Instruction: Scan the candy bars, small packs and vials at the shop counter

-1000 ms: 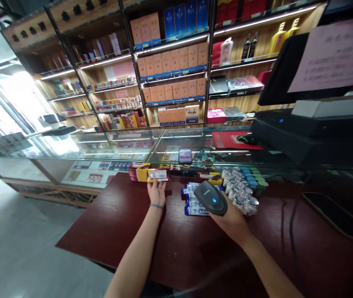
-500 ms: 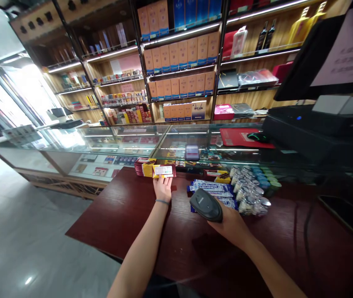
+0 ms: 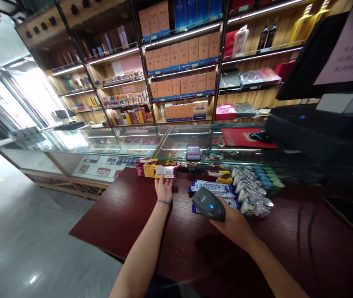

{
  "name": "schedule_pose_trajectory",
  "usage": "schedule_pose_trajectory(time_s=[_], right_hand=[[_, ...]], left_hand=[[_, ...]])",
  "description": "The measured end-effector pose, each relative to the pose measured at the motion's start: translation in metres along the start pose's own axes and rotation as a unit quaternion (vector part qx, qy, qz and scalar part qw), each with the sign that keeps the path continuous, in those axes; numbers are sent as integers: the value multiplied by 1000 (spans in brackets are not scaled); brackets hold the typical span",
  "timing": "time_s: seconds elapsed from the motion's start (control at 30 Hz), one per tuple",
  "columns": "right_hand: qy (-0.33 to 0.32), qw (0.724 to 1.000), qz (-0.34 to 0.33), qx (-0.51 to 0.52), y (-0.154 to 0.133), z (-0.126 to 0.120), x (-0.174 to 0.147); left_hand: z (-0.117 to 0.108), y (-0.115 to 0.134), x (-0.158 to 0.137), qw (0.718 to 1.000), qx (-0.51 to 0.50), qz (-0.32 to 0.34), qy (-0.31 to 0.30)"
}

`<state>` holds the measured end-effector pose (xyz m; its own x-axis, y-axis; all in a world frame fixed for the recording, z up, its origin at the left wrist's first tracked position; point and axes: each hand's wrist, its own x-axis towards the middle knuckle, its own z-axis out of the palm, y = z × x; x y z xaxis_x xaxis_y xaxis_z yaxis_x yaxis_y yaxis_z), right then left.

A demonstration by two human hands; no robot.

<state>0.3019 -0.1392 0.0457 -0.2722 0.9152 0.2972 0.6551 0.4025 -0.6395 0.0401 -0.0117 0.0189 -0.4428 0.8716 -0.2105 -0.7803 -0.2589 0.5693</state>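
Observation:
My left hand (image 3: 164, 189) grips a red and yellow chocolate bar (image 3: 165, 171) from below, its printed back with a barcode turned toward me. Just left of it stands a stack of matching chocolate bars (image 3: 145, 167), close against the held one. In my right hand (image 3: 230, 221) is a black barcode scanner (image 3: 208, 203), its blue light lit and its head pointing toward the far left. Beneath and behind the scanner lie blue and white long packets (image 3: 215, 188), partly hidden by it. A smaller pile of chocolate bars (image 3: 219, 176) sits behind those packets.
Several clear jars with silver lids (image 3: 251, 192) and green-lidded containers (image 3: 274, 182) stand right of the packets. A glass display counter (image 3: 126, 142) runs behind the dark red wooden table (image 3: 108, 211). A monitor (image 3: 328, 62) rises at the right. A red mat (image 3: 241, 136) holds a mouse.
The scanner's blue light has come on. The chocolate bar's back has tilted slightly, showing its barcode more plainly. Both hands stay nearly in place while the view shifts a little.

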Motion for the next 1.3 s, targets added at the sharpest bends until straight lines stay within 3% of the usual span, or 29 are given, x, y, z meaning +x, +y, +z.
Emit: schedule_pose_trajectory(time_s=[0.1,0.17,0.27,0.33,0.4,0.53,0.63,0.7,0.77,0.87,1.03,1.3], right_hand=[[9,1000,0,3,6,0,2],[16,1000,2,7,10,0,3],[21,1000,9,19,14,-1,4],[12,999,13,31,16,-3,4],[8,999,14,36,16,-4,4],[10,999,11,33,13,-5,3],[19,999,8,36,10,-6,4],[22,999,9,44,10,-6,3],[19,998,11,51,11,-7,3],[21,998,7,54,14,-7,2],[20,999,-11,46,16,-7,2],[62,998,6,32,21,0,2]], left_hand=[[2,3,3,999,35,22,-3],[5,8,9,994,77,73,8],[10,22,20,964,154,213,33],[12,36,27,919,215,328,32],[12,54,33,846,301,439,7],[2,96,45,638,511,564,-120],[-9,121,56,498,624,574,-182],[-15,132,64,436,676,561,-196],[-20,140,69,393,711,543,-212],[-22,147,73,354,741,518,-240],[-19,150,84,318,773,478,-272],[-15,147,106,332,794,428,-276]])
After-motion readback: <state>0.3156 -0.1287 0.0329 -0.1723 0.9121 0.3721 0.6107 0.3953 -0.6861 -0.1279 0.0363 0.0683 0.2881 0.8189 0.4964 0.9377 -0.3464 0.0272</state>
